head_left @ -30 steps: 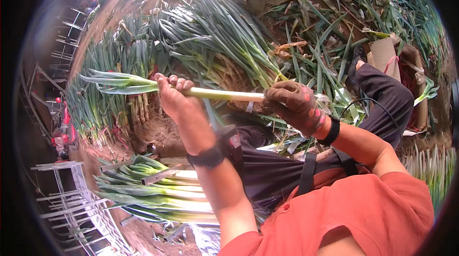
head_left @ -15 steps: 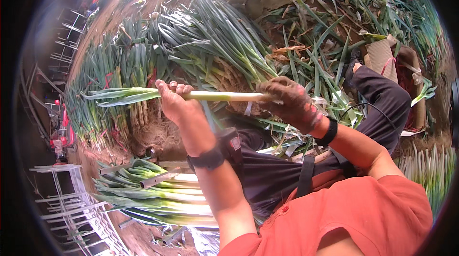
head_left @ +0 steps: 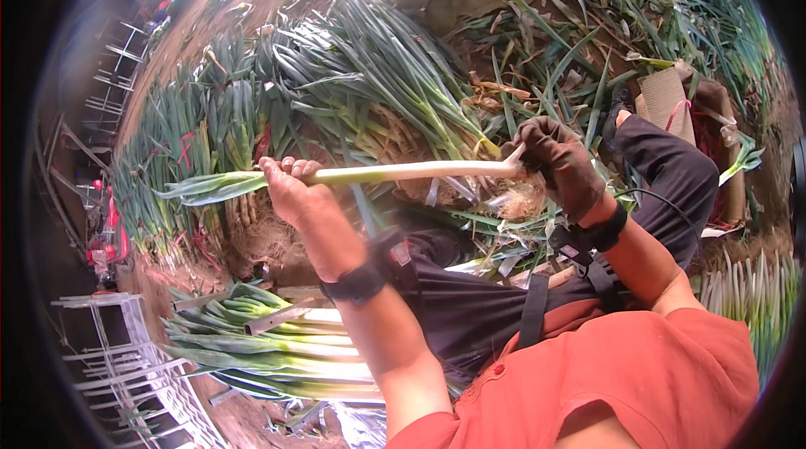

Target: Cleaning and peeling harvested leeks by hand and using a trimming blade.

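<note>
I hold one long leek (head_left: 395, 171) level in front of me, its green leaves pointing left and its white root end to the right. My left hand (head_left: 292, 190), bare, grips the stalk near where the leaves begin. My right hand (head_left: 558, 162), in a dark brown glove, is closed on the root end. A black band sits on each wrist. Below the leek are my dark trousers and orange shirt.
A large heap of uncleaned leeks (head_left: 361, 80) lies ahead on the soil. A stack of trimmed leeks (head_left: 277, 348) lies at my lower left beside white metal racks (head_left: 126, 357). Cut leaves litter the ground at upper right, near a cardboard piece (head_left: 667, 96).
The leek has dropped slightly in view and shifted right. Both hands keep their hold on it.
</note>
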A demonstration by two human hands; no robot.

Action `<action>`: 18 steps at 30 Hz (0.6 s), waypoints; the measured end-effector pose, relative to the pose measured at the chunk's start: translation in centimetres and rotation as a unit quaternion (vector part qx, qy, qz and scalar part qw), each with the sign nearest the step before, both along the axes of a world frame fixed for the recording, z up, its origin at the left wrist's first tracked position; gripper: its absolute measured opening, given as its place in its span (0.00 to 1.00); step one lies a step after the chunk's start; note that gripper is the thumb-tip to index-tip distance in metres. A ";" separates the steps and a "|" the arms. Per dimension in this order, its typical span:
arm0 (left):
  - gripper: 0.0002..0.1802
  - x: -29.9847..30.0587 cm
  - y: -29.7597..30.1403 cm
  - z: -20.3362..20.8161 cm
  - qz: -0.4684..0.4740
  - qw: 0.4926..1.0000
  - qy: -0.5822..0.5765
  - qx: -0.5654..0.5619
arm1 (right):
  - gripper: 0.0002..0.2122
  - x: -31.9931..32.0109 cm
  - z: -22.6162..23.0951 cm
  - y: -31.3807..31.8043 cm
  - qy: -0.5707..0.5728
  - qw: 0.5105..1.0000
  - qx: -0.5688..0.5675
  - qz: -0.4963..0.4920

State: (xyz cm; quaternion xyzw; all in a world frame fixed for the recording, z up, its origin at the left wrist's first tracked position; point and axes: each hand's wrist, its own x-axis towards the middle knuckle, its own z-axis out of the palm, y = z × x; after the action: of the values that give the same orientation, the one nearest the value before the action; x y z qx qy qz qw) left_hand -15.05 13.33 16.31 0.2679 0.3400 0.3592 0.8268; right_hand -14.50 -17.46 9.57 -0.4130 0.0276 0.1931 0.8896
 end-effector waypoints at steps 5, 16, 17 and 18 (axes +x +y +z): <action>0.19 0.1 0.7 -1.0 -0.015 1.000 -0.007 -0.019 | 0.07 0.0 -0.1 -1.6 0.046 0.993 0.108 -0.022; 0.19 -0.8 2.7 -1.1 -0.008 0.998 -0.056 -0.030 | 0.21 1.0 -0.4 -6.0 -0.102 0.986 -0.096 0.092; 0.19 -0.8 2.8 -1.3 0.001 0.999 -0.049 -0.023 | 0.21 0.3 -0.1 -4.8 -0.126 0.974 -0.131 0.133; 0.18 -0.7 2.5 -1.3 -0.009 0.998 -0.051 -0.027 | 0.21 -0.2 0.5 -3.9 -0.151 0.959 -0.168 0.170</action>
State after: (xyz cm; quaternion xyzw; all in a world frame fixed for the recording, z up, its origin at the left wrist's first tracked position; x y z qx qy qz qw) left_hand -15.73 15.80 15.03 0.2303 0.3048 0.3558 0.8529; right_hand -14.71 -21.33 10.04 -0.5793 -0.1456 0.2698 0.7553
